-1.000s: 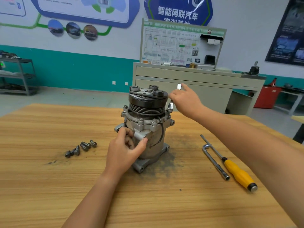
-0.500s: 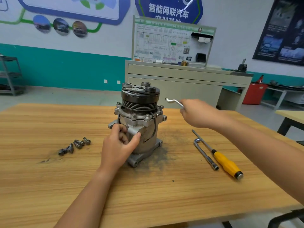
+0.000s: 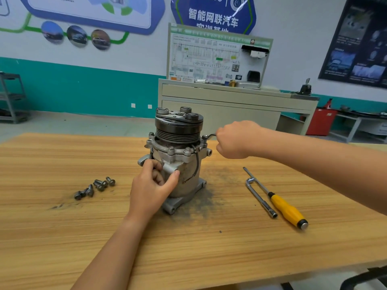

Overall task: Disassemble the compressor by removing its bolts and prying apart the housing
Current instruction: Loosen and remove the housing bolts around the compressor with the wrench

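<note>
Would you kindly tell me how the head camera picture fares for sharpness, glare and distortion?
Head view: even, soft light with faint shadows; the compressor and loose bolts are sharp; a glare streak crosses the blue wall sign; the wide lens makes the dark poster lean inward.

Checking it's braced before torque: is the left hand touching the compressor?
Touching. The head view shows the left hand with thumb and fingers wrapped round a lug on the compressor; the right hand grips a wrench.
</note>
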### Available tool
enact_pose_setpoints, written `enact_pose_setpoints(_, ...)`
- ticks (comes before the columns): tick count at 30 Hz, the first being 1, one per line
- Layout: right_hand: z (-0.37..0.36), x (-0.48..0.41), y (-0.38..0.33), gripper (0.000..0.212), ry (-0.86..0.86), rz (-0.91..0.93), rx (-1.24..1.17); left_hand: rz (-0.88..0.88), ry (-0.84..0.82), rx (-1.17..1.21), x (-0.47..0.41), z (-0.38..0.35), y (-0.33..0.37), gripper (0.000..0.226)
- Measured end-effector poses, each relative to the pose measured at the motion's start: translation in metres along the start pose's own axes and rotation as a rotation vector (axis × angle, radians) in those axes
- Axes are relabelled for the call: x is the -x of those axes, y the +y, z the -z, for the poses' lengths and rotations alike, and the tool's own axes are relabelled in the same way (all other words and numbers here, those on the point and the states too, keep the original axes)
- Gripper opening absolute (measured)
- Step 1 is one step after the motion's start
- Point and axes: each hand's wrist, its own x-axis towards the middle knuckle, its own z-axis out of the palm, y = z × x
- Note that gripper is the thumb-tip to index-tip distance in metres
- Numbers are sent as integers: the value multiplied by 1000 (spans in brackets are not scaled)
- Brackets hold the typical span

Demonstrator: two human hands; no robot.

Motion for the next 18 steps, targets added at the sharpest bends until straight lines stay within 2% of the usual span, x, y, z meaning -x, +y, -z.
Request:
enact_pose_setpoints(5, -5, -8, 12, 24, -55, 16, 119, 10, -1, 3, 0, 0, 0, 29)
enact_pose_setpoints(8, -8, -27, 20, 25, -31, 1, 120, 13, 0, -6, 0, 0, 0, 29)
enact_pose_setpoints(14, -32, -65, 14, 31, 236, -10, -73, -12, -9, -17, -1, 1, -1, 28)
enact_pose_setpoints(18, -46, -66, 21, 26, 386, -30, -155, -12, -5, -10, 0, 1, -1, 29)
